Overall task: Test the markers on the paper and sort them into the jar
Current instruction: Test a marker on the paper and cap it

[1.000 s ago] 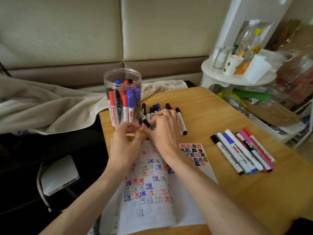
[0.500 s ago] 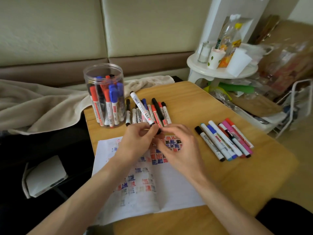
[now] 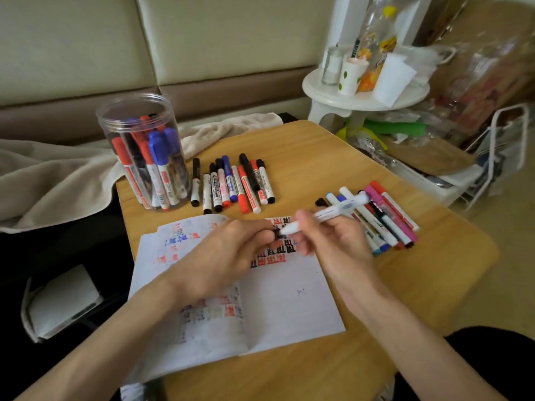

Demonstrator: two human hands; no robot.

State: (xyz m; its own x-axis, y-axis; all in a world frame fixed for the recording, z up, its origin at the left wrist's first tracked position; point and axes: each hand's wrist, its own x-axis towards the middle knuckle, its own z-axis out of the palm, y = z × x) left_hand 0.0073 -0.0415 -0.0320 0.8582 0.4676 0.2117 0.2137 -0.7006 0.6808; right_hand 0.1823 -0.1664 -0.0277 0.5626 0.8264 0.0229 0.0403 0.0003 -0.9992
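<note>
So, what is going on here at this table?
A person is testing markers. The right hand holds a white marker above the paper, while the left hand pinches its black cap. A clear jar at back left holds several markers; one row lies beside it, another row at the right of the table.

Jar (image 3: pixel 142 151) is set back-left on tabletop (image 3: pixel 318 157), markers (image 3: pixel 150 169) stood in it. Marker row (image 3: pixel 231 183) is laid just right of jar, behind paper (image 3: pixel 283 308). Second marker group (image 3: pixel 388 221) is laid right of paper.
</note>
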